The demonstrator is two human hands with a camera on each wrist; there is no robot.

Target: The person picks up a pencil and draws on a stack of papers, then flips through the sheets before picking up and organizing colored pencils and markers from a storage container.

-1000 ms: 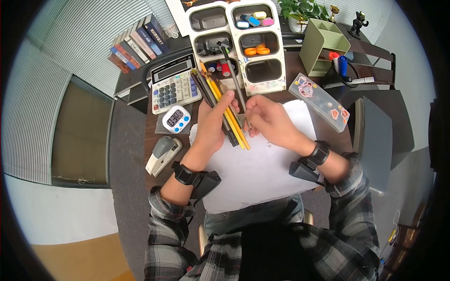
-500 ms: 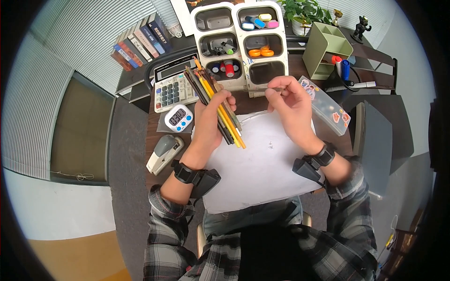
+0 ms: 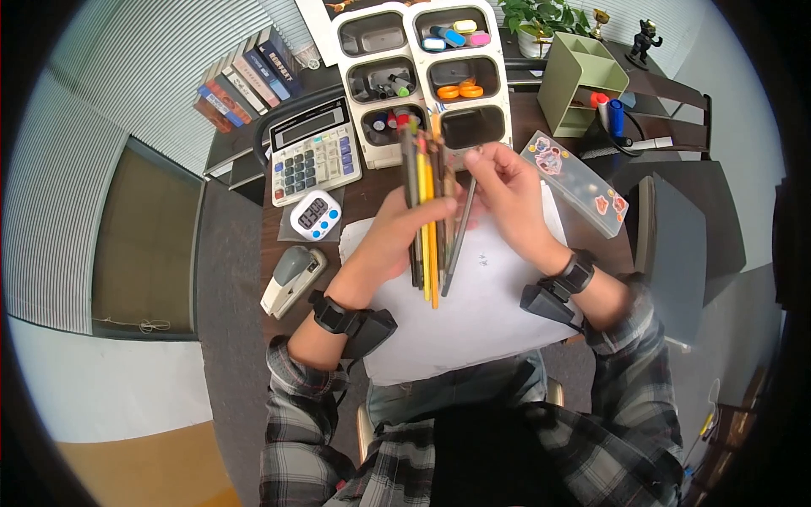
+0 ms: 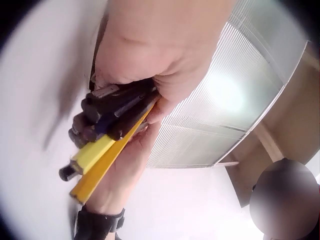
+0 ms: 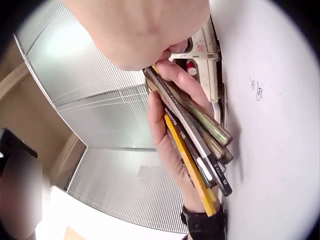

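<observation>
My left hand (image 3: 390, 230) grips an upright bundle of pencils (image 3: 428, 241), mostly dark ones with yellow and orange ones among them, over the white paper (image 3: 498, 313). Close on its right side, my right hand (image 3: 519, 198) pinches a grey pencil (image 3: 457, 249) by its upper end; the pencil slants down along the bundle. In the right wrist view this grey pencil (image 5: 192, 132) crosses in front of the others, and an olive-green pencil (image 5: 212, 125) shows too. The left wrist view shows the blunt ends of several dark pencils (image 4: 100, 110) and a yellow pencil (image 4: 95, 155).
Behind the hands stands a white organizer (image 3: 372, 156) holding markers, highlighters and orange-handled scissors (image 3: 460, 89). A calculator (image 3: 314, 156), a timer (image 3: 316, 215) and a stapler (image 3: 293, 279) lie left. Right are a clear pencil case (image 3: 574, 182), a green holder (image 3: 579, 84) and a pen cup (image 3: 604, 139).
The right hand moved away right from the bundle, then came back beside it with the grey pencil. The left hand has turned the bundle from leaning left to nearly upright.
</observation>
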